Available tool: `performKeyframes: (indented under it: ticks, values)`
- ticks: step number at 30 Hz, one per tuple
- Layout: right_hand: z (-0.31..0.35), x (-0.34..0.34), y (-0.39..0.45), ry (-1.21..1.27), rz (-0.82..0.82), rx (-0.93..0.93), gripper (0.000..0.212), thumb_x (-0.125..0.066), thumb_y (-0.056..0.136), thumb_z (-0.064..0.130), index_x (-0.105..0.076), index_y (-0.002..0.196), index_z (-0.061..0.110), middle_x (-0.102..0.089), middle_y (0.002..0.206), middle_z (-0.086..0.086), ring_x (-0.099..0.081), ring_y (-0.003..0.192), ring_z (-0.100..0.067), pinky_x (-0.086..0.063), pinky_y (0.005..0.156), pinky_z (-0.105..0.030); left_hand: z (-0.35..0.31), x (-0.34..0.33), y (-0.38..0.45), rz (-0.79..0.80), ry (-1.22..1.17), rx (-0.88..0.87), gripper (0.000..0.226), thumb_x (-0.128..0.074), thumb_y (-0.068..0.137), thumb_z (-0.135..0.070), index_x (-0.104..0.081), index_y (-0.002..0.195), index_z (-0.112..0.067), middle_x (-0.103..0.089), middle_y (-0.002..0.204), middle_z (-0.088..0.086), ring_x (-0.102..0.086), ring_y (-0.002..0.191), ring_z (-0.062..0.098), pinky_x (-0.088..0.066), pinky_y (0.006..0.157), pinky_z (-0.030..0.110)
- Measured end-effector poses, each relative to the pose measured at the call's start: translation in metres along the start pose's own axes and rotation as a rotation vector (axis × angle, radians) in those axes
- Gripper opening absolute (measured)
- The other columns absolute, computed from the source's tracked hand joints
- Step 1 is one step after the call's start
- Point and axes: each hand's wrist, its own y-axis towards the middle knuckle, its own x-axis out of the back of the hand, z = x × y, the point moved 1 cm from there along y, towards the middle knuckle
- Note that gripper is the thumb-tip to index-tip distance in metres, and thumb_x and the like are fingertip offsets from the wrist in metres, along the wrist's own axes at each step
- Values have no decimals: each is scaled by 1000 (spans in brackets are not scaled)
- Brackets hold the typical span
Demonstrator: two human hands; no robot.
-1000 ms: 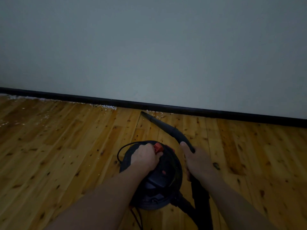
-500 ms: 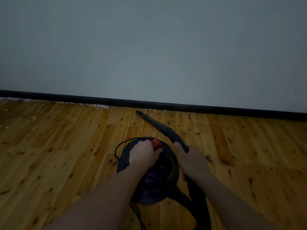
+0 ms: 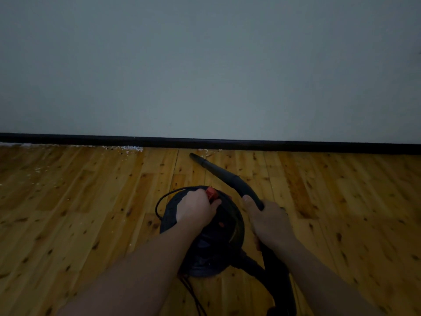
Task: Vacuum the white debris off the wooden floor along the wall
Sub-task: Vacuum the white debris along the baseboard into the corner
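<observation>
1. A round black vacuum [image 3: 205, 245] is sitting on the wooden floor [image 3: 79, 213], a short way out from the black baseboard [image 3: 296, 145] under the grey wall [image 3: 205, 65].
2. The left hand [image 3: 196, 209] is resting on top of the vacuum, fingers curling over its handle, beside a red switch [image 3: 211, 193].
3. The right hand [image 3: 268, 221] is gripping the black hose [image 3: 276, 272] just right of the vacuum, fingers clamping round it where it meets the nozzle.
4. The nozzle [image 3: 218, 171] is reaching from that hand toward the baseboard, its tip lying near a small patch of white debris [image 3: 206, 151].
5. More white debris [image 3: 127, 148] is lying along the baseboard left of the nozzle tip, with loose specks scattering onto the floor further left.
6. A thin black cord [image 3: 163, 198] is looping round the vacuum's left side.
</observation>
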Motion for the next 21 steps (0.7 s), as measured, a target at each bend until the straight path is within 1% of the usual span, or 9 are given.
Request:
performKeyframes:
  ticks: [3,5,8,10,12,14,18,19,21]
  values:
    - [-3,4,-8,13,-9,-23,59,-46,103,60,-60,65,18,-61,54,1,-62,51,-19,-53,56,-35,0,0,0,2,-20,-5,44,-63,92,-63,-61,90,-20,-64,78,-1,-63,69,18,-51,58,32]
    - [-5,3,-12,1,-14,-33,59,-45,102,62,-62,68,17,-62,56,-1,-63,53,-22,-55,61,-38,0,0,1,2,-18,-15,44,-63,93,-64,-60,88,-20,-63,78,-1,-62,68,18,-50,57,32]
    - [-7,3,-17,5,-26,-42,54,-46,102,62,-63,75,19,-63,61,0,-64,57,-22,-53,61,-35,0,0,1,4,-18,-28,43,-62,93,-63,-60,88,-20,-63,78,-1,-62,68,18,-50,57,32]
    - [-7,1,-21,5,-38,-39,54,-47,102,61,-64,75,17,-61,59,2,-61,54,-19,-52,59,-34,0,0,0,12,-30,-35,42,-62,93,-62,-59,88,-20,-62,78,-1,-62,69,18,-52,59,33]
    - [-7,-1,-24,6,-44,-46,56,-48,102,62,-64,76,15,-61,60,0,-59,53,-20,-51,58,-36,3,-1,1,16,-43,-45,43,-62,93,-62,-59,89,-20,-63,79,-1,-64,71,18,-57,64,35]
    - [-5,-4,-27,5,-48,-62,54,-48,100,64,-65,79,17,-63,64,-1,-62,56,-21,-52,57,-35,4,-2,1,10,-52,-52,43,-63,92,-63,-62,92,-20,-64,80,-1,-65,72,19,-61,68,38]
    - [-1,-2,-32,-48,-93,-42,48,-48,103,60,-59,78,20,-63,69,-1,-62,62,-19,-47,58,-32,4,-3,2,7,-46,-62,43,-63,92,-63,-63,93,-20,-65,80,-1,-65,70,19,-62,67,39]
    - [0,-1,-32,-47,-99,-43,48,-48,103,59,-58,79,19,-63,70,-3,-64,63,-21,-50,60,-34,4,-3,2,6,-44,-60,43,-63,92,-63,-63,93,-20,-65,81,-1,-65,70,19,-62,66,39]
    - [0,-1,-29,-34,-93,-65,50,-48,102,61,-59,80,17,-66,70,-7,-68,64,-28,-59,65,-43,4,-3,3,2,-44,-56,44,-62,92,-63,-64,94,-20,-65,81,-1,-65,70,19,-62,66,38]
